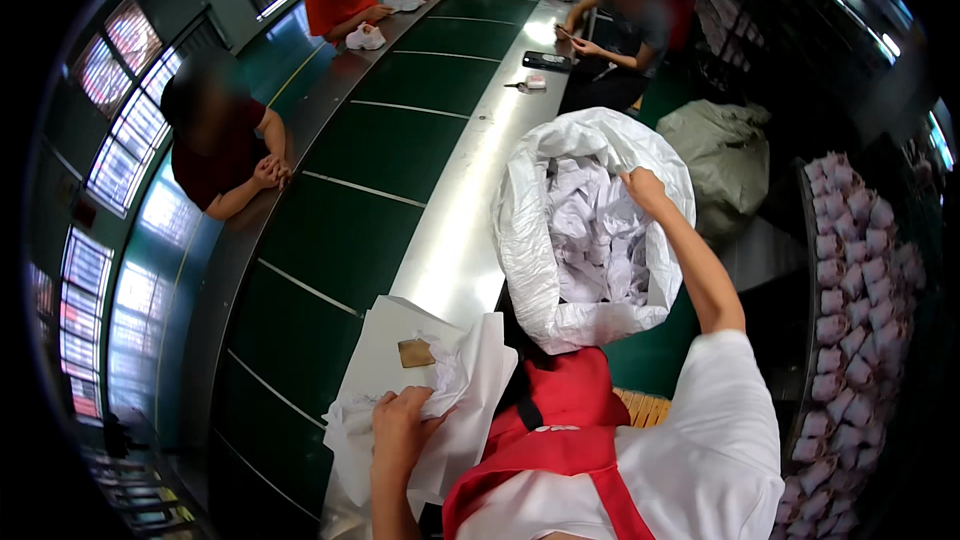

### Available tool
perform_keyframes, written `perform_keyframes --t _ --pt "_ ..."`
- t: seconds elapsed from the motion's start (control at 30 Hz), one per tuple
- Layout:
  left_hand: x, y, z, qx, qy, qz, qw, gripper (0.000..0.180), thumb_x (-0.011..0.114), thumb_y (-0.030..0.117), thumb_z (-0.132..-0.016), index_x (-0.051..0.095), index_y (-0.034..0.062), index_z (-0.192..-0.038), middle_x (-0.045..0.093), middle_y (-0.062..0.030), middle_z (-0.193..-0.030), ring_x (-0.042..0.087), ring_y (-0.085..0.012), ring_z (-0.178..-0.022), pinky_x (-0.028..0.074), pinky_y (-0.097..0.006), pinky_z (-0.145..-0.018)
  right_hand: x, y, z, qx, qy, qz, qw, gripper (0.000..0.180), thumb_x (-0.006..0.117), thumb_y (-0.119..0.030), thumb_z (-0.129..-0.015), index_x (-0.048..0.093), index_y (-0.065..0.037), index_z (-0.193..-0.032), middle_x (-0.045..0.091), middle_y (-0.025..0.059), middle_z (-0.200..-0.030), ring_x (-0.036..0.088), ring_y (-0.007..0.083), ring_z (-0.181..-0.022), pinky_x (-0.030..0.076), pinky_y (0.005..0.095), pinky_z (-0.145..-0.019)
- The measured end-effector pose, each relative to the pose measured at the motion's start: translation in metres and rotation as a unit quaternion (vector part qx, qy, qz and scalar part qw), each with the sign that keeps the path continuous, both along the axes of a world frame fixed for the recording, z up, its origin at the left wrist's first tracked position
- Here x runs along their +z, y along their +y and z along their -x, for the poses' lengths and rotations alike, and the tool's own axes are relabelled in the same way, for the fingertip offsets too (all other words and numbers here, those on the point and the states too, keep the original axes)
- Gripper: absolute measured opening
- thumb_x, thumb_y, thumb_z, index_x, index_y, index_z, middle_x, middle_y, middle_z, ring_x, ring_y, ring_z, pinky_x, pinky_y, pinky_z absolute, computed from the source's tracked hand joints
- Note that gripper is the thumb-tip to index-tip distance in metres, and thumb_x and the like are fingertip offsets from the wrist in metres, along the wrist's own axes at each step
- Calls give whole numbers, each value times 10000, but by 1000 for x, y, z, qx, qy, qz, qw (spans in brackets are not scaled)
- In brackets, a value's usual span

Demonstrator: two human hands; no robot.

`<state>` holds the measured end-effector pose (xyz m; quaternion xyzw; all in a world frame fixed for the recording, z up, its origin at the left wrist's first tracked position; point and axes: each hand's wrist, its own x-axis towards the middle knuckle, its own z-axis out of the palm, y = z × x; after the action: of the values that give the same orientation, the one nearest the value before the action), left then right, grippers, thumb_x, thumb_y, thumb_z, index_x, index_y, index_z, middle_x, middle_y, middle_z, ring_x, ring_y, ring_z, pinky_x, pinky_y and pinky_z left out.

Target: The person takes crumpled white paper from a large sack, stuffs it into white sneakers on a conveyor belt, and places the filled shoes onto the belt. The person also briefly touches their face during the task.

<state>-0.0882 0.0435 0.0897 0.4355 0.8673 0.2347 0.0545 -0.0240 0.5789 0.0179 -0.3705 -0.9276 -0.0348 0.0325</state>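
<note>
Windows run down the far left of the frame; beside them a seated person (225, 145) leans on the green conveyor belt (380, 155). Lower centre-left: left hand (400, 430) lies palm-down, fingers curled, pinching a crumpled white sheet on the paper stack (420, 380) at the steel table edge (460, 260). Judgement: paper is light, soft, tears easily; best pinched at a loose corner. Centre: white sack (590, 230), mouth open, full of crumpled paper. Right hand (643, 190) reaches over the sack's upper right rim; what it holds, cannot tell. Far right: rack of pink shoes (850, 310).
</note>
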Motion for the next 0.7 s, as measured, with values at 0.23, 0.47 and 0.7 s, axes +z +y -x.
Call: perform_keyframes --t 0.23,0.47,0.7 --pt "39 -10 -17 -90 -17 -12 996 366 779 287 -630 580 72 -850 554 -58 -775 546 -252 -682 417 -338 -639 92 -136 78 261 345 397 810 256 626 -223 -835 654 -2 -961 639 94 -756 549 131 -672 449 272 -652" --pt "57 -25 -42 26 60 -91 994 352 733 303 -651 555 68 -843 515 -105 -1194 524 -326 -1039 424 -412 -860 124 -338 91 599 -11 533 598 224 629 -140 -833 639 12 -997 653 85 -792 555 134 -675 449 265 -643" --pt "33 -74 -61 183 46 -96 977 401 788 330 -652 582 43 -843 611 -97 -910 590 -271 -901 313 -469 -1055 125 -385 101 590 -140 593 529 258 604 -154 -850 641 -2 -1054 662 105 -951 585 163 -837 460 278 -749"
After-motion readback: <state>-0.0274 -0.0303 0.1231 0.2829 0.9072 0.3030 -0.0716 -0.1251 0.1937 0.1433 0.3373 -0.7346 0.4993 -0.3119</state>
